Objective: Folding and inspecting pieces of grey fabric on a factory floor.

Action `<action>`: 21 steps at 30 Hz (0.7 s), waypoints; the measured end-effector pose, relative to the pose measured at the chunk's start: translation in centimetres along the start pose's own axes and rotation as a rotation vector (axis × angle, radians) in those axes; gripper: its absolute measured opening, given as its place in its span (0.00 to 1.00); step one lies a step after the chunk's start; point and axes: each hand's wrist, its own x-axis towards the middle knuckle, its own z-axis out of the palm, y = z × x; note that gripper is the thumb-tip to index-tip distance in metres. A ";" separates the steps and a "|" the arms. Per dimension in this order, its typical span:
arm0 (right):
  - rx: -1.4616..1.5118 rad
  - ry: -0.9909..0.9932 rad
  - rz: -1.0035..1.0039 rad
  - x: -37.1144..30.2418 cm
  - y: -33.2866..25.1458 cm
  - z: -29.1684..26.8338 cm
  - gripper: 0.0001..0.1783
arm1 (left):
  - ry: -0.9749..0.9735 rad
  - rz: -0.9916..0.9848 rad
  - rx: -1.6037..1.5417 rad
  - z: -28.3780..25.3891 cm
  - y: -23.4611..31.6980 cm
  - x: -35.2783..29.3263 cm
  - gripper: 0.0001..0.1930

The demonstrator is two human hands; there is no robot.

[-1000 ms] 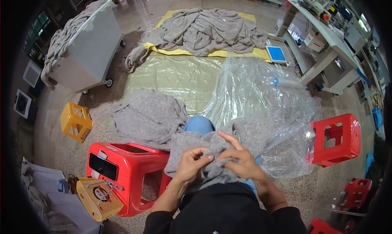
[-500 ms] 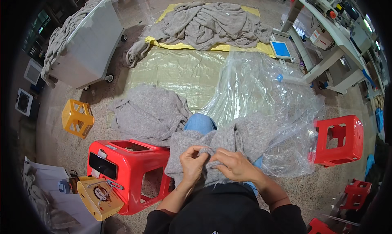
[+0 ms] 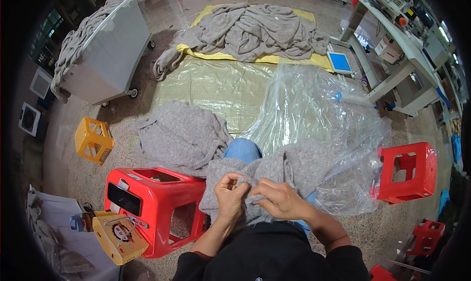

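Note:
A grey knitted fabric piece [image 3: 309,166] lies across my lap, over my jeans. My left hand [image 3: 231,195] pinches a fold of it between thumb and fingers. Close beside it, my right hand [image 3: 278,197] grips the same fabric, its thumb and index finger pressed together at the edge. Whether a small tool or thread sits between the fingers is too small to tell. Another heap of grey knit [image 3: 181,136] rests just ahead on the left, reaching toward my knee.
A red stool [image 3: 152,207] at my left bears a phone [image 3: 124,199] and a yellow box [image 3: 120,239]. Clear plastic sheeting [image 3: 314,104] spreads ahead. Beyond lies a large knit pile [image 3: 255,31]. A white wheeled bin [image 3: 110,50], a yellow stool [image 3: 94,140] and another red stool [image 3: 409,173] stand around.
The view has shifted very slightly. Both hands keep their pinch on the grey knit, with only tiny finger movement.

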 end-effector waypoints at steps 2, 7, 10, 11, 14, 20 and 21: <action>-0.007 0.045 -0.015 0.1 0.1 1.2 0.14 | 0.059 0.056 0.023 0.1 -0.8 0.2 0.09; 0.100 0.137 0.112 -0.2 0.8 2.8 0.12 | 0.144 0.287 0.254 0.1 -2.1 1.4 0.08; -0.128 0.306 0.020 -0.9 1.1 2.2 0.14 | 0.069 0.011 0.206 -0.2 -1.4 2.0 0.09; -0.147 0.302 -0.011 -1.3 0.9 2.1 0.14 | 0.044 -0.111 0.055 -0.3 -0.9 2.3 0.08; -0.458 0.507 -0.191 -2.4 0.2 1.9 0.18 | -0.105 -0.275 -0.158 -0.1 0.5 1.7 0.07; -0.467 0.512 -0.353 -1.9 0.4 1.7 0.21 | -0.202 -0.268 -0.246 0.7 1.8 -0.1 0.06; -0.467 0.514 -0.365 -1.8 0.5 1.7 0.20 | -0.211 -0.250 -0.262 0.5 1.9 -0.1 0.07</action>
